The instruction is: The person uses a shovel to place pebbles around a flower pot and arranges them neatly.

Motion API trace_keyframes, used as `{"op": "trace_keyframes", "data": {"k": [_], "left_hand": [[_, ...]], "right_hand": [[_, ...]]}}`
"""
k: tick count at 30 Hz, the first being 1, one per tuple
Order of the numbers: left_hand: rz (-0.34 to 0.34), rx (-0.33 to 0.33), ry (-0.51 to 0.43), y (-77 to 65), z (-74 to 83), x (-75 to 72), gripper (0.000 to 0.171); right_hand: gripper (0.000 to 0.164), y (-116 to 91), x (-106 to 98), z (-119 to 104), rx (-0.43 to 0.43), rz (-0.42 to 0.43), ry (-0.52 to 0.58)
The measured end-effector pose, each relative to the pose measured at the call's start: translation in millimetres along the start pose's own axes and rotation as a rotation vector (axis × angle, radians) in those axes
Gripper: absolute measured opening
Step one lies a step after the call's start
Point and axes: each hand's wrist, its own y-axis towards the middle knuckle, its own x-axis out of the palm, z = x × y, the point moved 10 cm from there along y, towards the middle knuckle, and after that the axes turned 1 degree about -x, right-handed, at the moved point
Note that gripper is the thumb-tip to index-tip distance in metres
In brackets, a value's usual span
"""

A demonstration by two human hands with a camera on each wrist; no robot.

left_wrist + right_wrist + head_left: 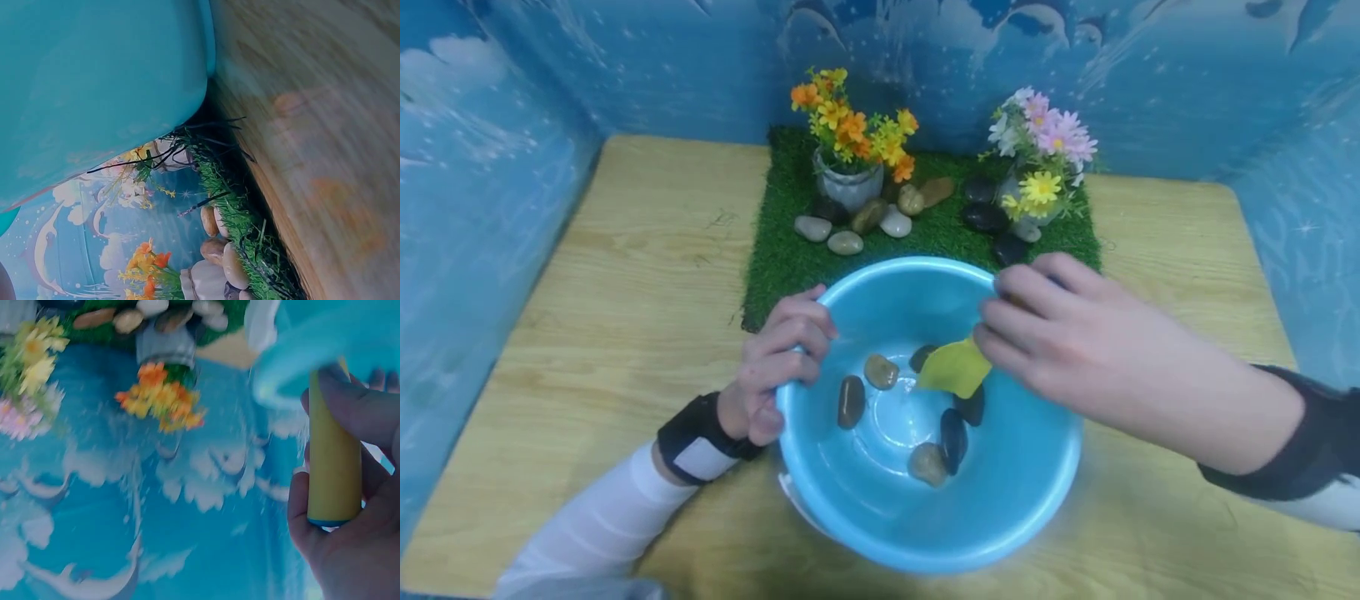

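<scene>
A light blue basin (1000, 500) stands on the table, with several wet stones (851, 402) on its bottom. My left hand (786, 358) grips the basin's left rim, fingers curled at the edge. The basin's outer wall (94, 81) fills much of the left wrist view. Over the basin's right side, my right hand (1067, 333) holds a yellow tool (957, 368) whose flat, leaf-shaped end hangs above the stones. In the right wrist view its thick round handle (334, 456), with a blue end, lies in my fingers. The tool's exact kind cannot be told.
Behind the basin lies an artificial grass mat (790, 267). On it stand a pot of orange and yellow flowers (850, 183) and a pot of pink and yellow flowers (1041, 158), with several stones (868, 215) around them. Blue sea-patterned walls (700, 83) enclose the wooden table (587, 333).
</scene>
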Motion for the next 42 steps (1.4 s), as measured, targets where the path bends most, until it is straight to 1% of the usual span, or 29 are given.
{"op": "trace_keyframes", "data": {"k": [1,2,3,4,5,7,9,14,18,22,24,26,28,33,38,42], "left_hand": [[-0.003,-0.001,0.0,0.2,-0.1,0.1,0.056],[-0.005,-0.002,0.001,0.3,0.0,0.2,0.056],[-0.011,-0.004,0.003,0.4,0.0,0.4,0.056],[-0.016,-0.005,0.004,0.4,0.1,0.7,0.056],[-0.018,-0.004,0.005,0.4,0.3,0.8,0.056],[-0.017,-0.004,0.005,0.2,0.3,0.9,0.056],[-0.015,-0.003,0.006,0.0,0.3,0.7,0.056],[-0.008,0.004,0.012,0.8,0.3,-0.1,0.055],[-0.009,0.006,0.016,2.3,0.4,-0.6,0.055],[-0.005,0.01,0.009,1.4,0.5,-0.6,0.055],[-0.004,0.014,0.004,0.8,0.4,-0.4,0.055],[-0.003,0.014,0.0,-0.3,-0.4,-0.6,0.055],[-0.011,0.008,-0.006,-1.7,-1.3,-1.2,0.055],[-0.024,-0.016,-0.009,-4.5,-2.7,-2.5,0.057],[0.0,-0.007,0.001,-3.2,-1.9,-1.4,0.056],[0.005,0.002,0.005,0.0,-0.2,-0.5,0.055]], "right_hand": [[0.032,21.3,-23.8,-10.0,-0.023,0.001,-0.016],[0.024,38.2,-40.8,-17.6,-0.042,-0.01,-0.04],[0.018,52.0,-55.5,-23.7,-0.057,-0.02,-0.06],[0.012,61.3,-62.7,-27.9,-0.068,-0.038,-0.082],[0.009,67.5,-66.7,-30.9,-0.078,-0.054,-0.105],[0.009,73.8,-66.3,-33.1,-0.085,-0.096,-0.124],[0.015,76.0,-64.7,-33.1,-0.085,-0.123,-0.108],[0.017,77.1,-57.9,-28.3,-0.072,-0.127,-0.034],[0.014,79.3,-53.5,-25.6,-0.062,-0.147,0.09],[0.017,81.4,-47.9,-24.8,-0.052,-0.18,0.227],[0.018,81.7,-44.9,-24.1,-0.048,-0.19,0.267],[0.018,81.6,-43.3,-23.2,-0.045,-0.185,0.308],[0.022,81.4,-42.4,-22.5,-0.045,-0.176,0.347],[0.043,80.5,-41.0,-20.3,-0.04,-0.162,0.416],[0.044,79.8,-40.3,-17.9,-0.026,-0.148,0.449],[0.042,79.9,-41.7,-17.0,-0.02,-0.119,0.465]]}}
